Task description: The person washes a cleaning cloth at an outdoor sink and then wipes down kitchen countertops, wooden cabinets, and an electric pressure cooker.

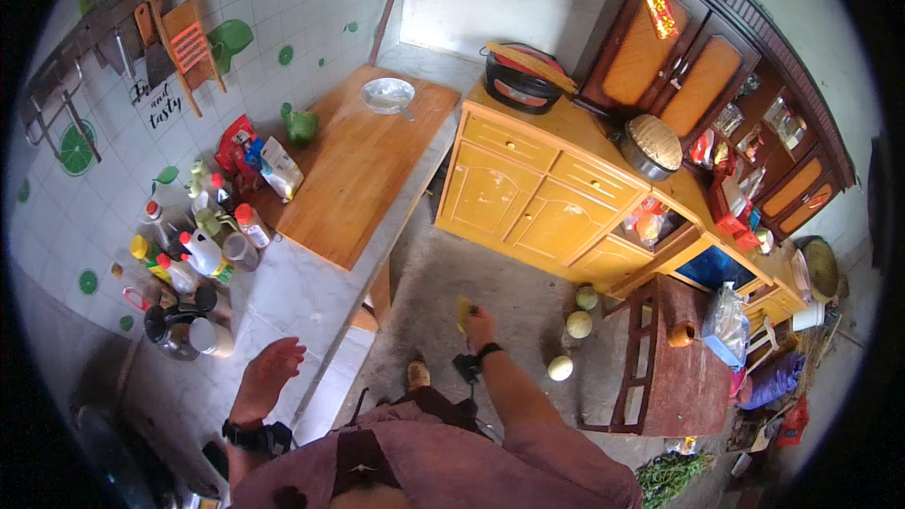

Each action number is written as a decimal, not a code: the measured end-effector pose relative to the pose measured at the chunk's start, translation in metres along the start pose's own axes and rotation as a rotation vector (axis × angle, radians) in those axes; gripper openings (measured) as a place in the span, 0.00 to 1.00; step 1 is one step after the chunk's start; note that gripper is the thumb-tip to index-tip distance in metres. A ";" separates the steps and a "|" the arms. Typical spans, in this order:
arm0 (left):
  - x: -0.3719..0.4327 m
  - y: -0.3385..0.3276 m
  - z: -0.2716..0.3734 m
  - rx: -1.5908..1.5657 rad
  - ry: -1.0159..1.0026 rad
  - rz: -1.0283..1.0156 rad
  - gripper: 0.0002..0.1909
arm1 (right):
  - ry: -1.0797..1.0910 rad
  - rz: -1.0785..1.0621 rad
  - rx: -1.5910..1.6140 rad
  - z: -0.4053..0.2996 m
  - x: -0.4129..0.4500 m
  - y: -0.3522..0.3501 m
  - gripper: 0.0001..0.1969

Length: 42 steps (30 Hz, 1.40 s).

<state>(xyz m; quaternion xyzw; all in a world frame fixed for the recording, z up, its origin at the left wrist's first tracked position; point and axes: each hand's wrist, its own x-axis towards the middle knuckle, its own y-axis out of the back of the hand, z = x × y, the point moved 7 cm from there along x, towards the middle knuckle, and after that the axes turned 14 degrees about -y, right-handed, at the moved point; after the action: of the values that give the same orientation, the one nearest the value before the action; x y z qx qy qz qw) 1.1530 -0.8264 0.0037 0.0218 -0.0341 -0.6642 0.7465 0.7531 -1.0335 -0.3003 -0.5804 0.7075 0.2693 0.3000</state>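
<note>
My left hand [272,371] is raised above the marble counter [272,304], fingers apart and nothing in it. In my right hand [479,329], over the floor to the right of the counter, is a yellow-green item [464,314], too small and blurred to name. Both wrists wear dark straps. A wooden board [360,184] lies on the counter ahead, with a metal bowl [387,95] at its far end, a utensil handle sticking out beside it. Near the board's left edge stand a green bowl [302,128] and a white bag [280,168].
Bottles and jars [205,254] crowd the counter's left side. A yellow cabinet [495,191] stands across the floor. Several round melons or gourds [579,324] lie on the floor by a red-brown wooden table [686,382]. Leafy greens [672,477] lie beyond its near end.
</note>
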 end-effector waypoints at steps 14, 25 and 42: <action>0.219 -0.208 0.029 -0.048 -0.186 -0.436 0.20 | 0.226 -0.605 0.876 -0.173 0.005 0.172 0.23; 0.368 -0.317 0.051 -0.032 -0.164 -0.422 0.22 | 0.325 -0.614 0.573 -0.417 0.092 0.138 0.19; 0.594 -0.278 0.028 0.013 -0.193 -0.258 0.19 | 1.435 0.297 -1.082 -0.626 0.218 -0.166 0.25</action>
<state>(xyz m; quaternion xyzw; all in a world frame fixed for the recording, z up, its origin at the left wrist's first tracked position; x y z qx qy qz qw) 0.9443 -1.4481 0.0232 -0.0331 -0.1072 -0.7532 0.6482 0.8147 -1.6646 -0.0439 -0.5729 0.5689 0.1747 -0.5636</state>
